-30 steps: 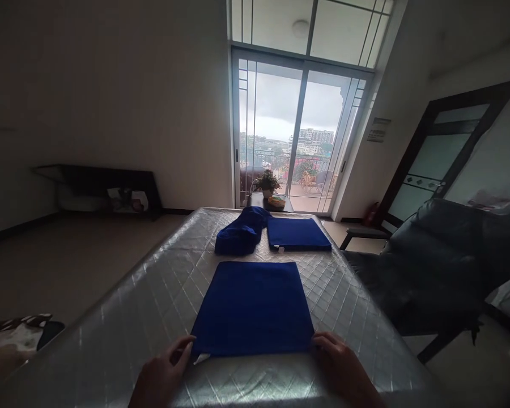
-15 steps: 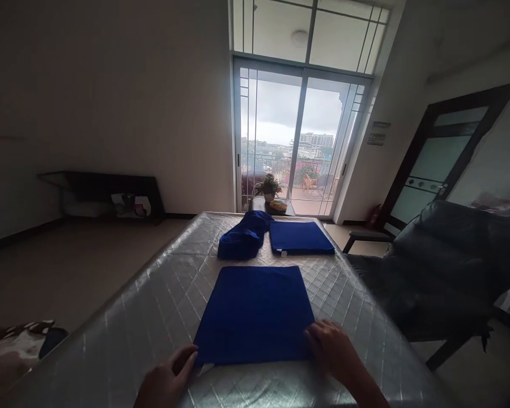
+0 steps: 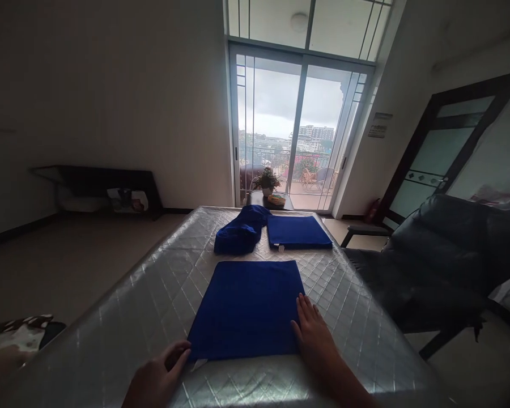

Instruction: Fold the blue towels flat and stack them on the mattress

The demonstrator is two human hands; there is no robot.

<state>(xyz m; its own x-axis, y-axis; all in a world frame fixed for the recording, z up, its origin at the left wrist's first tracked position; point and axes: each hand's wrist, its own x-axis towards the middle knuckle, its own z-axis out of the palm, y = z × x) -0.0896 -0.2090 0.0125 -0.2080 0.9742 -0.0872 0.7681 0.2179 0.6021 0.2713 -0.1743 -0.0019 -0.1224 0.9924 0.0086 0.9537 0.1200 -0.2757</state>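
Right hand [image 3: 313,333] lies flat over the right edge of the blue cloth [image 3: 246,309]; left hand [image 3: 158,371] curls at the near-left corner, grip unclear.

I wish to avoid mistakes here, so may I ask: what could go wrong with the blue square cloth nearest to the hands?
The right hand lies on the right edge of the blue square cloth; a sideways push might crease it. The left hand is at the near left corner; a tug could skew it. The silver quilted cover looks shiny, so the cloth may slide.
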